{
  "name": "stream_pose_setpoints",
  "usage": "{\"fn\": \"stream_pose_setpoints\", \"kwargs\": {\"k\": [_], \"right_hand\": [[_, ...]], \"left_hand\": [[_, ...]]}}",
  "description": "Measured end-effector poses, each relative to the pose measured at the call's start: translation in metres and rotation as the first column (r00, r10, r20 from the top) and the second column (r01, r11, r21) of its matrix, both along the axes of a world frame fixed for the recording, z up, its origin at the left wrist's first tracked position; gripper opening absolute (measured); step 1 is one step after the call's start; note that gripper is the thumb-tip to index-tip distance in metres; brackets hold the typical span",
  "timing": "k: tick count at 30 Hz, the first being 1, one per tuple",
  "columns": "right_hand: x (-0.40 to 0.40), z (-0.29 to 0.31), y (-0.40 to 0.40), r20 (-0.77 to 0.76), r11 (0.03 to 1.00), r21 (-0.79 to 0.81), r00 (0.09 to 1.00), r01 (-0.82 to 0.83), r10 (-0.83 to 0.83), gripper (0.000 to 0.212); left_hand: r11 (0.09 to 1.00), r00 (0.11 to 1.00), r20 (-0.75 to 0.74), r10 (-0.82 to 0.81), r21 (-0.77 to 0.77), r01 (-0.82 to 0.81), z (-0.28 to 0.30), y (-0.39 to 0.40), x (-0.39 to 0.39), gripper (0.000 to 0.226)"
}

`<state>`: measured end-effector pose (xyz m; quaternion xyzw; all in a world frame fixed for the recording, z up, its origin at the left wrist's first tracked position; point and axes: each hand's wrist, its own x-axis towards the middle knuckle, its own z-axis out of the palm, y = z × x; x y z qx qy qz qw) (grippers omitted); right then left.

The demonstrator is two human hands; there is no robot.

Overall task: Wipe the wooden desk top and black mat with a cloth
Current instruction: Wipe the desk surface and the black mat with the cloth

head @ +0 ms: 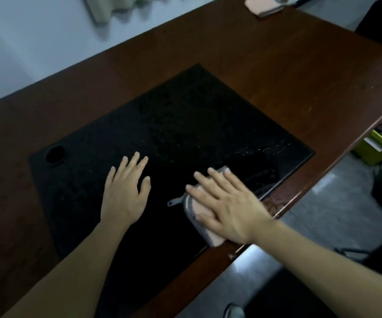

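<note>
I see black mat (174, 125) lying on wooden surface (277, 72), w/ a round dark hole (55, 154) in the mat's left corner. Right hand (226, 203) lies flat on cloth (197, 208), fingers (205, 180) straight & spread, pressing it onto the mat near the mat's front edge. Cloth is pink w/ grey border, small hang loop sticking out toward mat centre. Left hand (125, 191) rests palm-down on bare mat just left of cloth, fingers extended, holding nothing. Faint wet streaks on mat right of the cloth. 2nd pink cloth (263, 5) sits on the surface well beyond the mat's far corner. Yellow-green bin (373, 148) is on floor off the mat's right side.
</note>
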<state>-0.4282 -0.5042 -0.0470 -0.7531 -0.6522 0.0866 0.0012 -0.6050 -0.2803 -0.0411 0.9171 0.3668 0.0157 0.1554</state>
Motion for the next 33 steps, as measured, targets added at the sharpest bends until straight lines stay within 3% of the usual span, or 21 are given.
{"fn": "stream_pose_setpoints", "kwargs": {"k": [2, 5, 9, 11, 15, 18, 21, 24, 26, 29, 33], "right_hand": [[0.038, -0.001, 0.013, 0.029, 0.998, -0.009, 0.998, 0.06, -0.06, 0.068], [0.089, 0.005, 0.041, 0.013, 0.952, -0.03, 0.952, 0.305, -0.305, 0.067], [0.09, 0.007, 0.098, -0.007, 0.862, -0.074, 0.865, 0.501, -0.503, 0.064], [0.057, 0.007, 0.119, 0.018, 0.889, -0.042, 0.89, 0.456, -0.455, 0.064], [-0.014, 0.013, 0.118, 0.002, 0.99, -0.081, 0.993, 0.117, -0.117, 0.064], [0.013, 0.013, 0.106, -0.031, 0.998, -0.044, 0.998, -0.053, 0.052, 0.067], [0.09, 0.007, 0.107, 0.017, 0.988, 0.005, 0.988, 0.156, -0.156, 0.068], [0.154, 0.01, 0.108, -0.005, 0.901, -0.095, 0.905, 0.423, -0.425, 0.065], [0.157, 0.007, 0.115, -0.006, 0.849, -0.101, 0.853, 0.518, -0.521, 0.065], [0.109, 0.002, 0.119, 0.036, 0.874, -0.039, 0.875, 0.484, -0.483, 0.069], [0.03, 0.003, 0.097, 0.023, 0.978, -0.011, 0.978, 0.208, -0.207, 0.064]], "left_hand": [[0.999, 1.0, 0.006, -0.015, -0.045, 0.015, 0.0, 0.003, -0.001, 0.052], [0.998, 1.0, 0.022, -0.012, -0.057, 0.014, 0.002, 0.002, -0.001, 0.052], [0.998, 1.0, 0.015, 0.001, -0.057, 0.0, 0.006, -0.002, 0.0, 0.053], [0.998, 1.0, 0.02, 0.002, -0.069, 0.0, 0.007, -0.003, 0.001, 0.058], [0.999, 0.999, 0.03, 0.024, -0.038, -0.023, 0.002, -0.004, 0.0, 0.059], [0.999, 0.998, 0.054, 0.033, -0.042, -0.03, 0.003, -0.005, 0.0, 0.061], [0.998, 0.997, 0.072, 0.039, -0.056, -0.035, 0.005, -0.008, 0.0, 0.062], [0.998, 0.996, 0.073, 0.045, -0.052, -0.041, 0.002, -0.008, 0.0, 0.06], [0.998, 0.996, 0.074, 0.041, -0.043, -0.037, 0.001, -0.008, -0.001, 0.059], [0.999, 0.995, 0.086, 0.04, -0.037, -0.037, 0.001, -0.008, 0.0, 0.06], [0.999, 0.997, 0.079, 0.025, -0.027, -0.023, 0.0, -0.008, -0.002, 0.062]]}}
